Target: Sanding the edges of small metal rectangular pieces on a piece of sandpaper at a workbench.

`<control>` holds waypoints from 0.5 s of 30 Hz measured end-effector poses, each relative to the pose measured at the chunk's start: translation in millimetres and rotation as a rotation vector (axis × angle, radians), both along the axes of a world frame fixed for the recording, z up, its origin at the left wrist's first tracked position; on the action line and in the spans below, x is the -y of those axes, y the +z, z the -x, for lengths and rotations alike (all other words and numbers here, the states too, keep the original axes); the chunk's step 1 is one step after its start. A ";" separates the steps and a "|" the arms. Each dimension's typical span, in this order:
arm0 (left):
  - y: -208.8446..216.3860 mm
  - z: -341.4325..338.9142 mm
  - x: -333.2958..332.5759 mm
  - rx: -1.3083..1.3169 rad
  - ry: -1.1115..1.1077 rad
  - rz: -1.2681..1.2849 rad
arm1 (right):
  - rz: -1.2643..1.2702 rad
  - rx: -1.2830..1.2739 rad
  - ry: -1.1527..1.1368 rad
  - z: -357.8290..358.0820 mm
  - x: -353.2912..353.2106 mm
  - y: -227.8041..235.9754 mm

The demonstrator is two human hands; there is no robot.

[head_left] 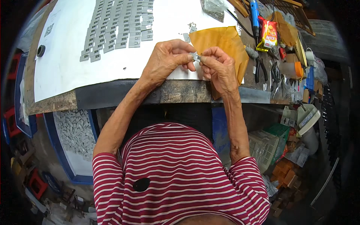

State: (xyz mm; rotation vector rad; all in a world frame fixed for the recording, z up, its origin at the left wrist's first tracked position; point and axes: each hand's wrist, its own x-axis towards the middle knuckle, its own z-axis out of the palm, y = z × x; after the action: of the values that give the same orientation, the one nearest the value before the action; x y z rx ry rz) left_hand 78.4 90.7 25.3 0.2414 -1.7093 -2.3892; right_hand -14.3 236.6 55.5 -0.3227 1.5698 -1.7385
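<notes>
My left hand (168, 60) and my right hand (219, 67) meet above the front part of the table. Between their fingertips is a small grey plastic piece (195, 57), pinched from both sides; its details are too small to make out. Just behind my hands lies a yellow-brown paper sheet (221, 41). By its left corner rest another grey piece (186, 37) and a little heap of tiny metal parts (192, 27). Rows of flat grey rectangular pieces (120, 28) cover the white sheet (63, 63) to the far left of my hands.
On the right of the table are a blue electric screwdriver (255, 17), a red and yellow packet (267, 35) and black-handled pliers (260, 70). A black ring (41, 51) sits at the left. Below, a blue-rimmed tray (80, 179) holds many small grey pieces. A clear bag (214, 9) lies at the back.
</notes>
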 end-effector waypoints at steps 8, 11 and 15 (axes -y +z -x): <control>1.1 -1.1 -1.1 -0.001 0.007 -0.027 | -0.032 -0.070 -0.008 -2.3 0.5 -5.6; 1.3 -2.0 -0.2 0.007 -0.013 -0.025 | -0.043 -0.080 -0.012 -6.2 2.4 -5.0; 0.6 -1.5 -1.3 0.001 0.000 -0.028 | -0.058 -0.098 -0.016 -9.1 4.6 -2.5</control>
State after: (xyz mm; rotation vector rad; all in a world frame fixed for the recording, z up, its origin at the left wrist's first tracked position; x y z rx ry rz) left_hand 80.0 91.9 25.8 0.2463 -1.6773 -2.4150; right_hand -5.3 232.1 53.0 -0.3727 1.6933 -1.7080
